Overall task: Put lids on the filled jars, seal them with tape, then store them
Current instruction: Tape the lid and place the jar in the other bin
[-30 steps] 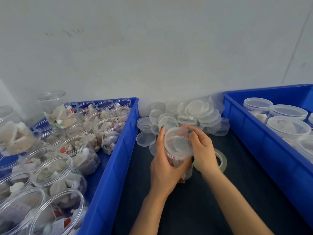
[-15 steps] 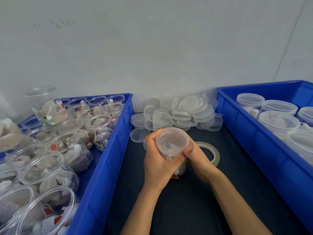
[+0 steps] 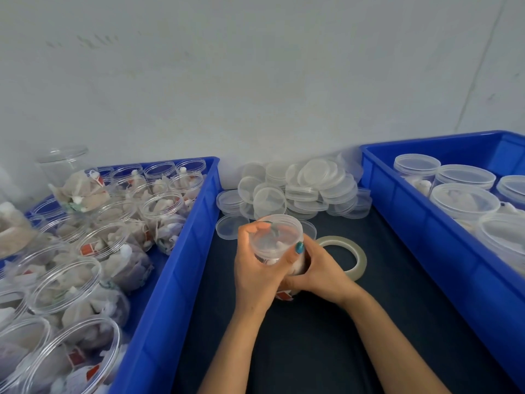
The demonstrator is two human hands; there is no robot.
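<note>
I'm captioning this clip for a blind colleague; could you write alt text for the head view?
Two hands grip a lidded jar: the left hand round its top, the right hand round its body. A tape roll lies right of it, loose lids piled behind, and blue bins of jars flank the dark mat.

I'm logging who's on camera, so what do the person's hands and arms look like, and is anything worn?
The left hand and right hand are ungloved, and the arms are bare with no sleeves in view. No rings, watch or bracelet show. One visible nail carries teal polish.
</note>
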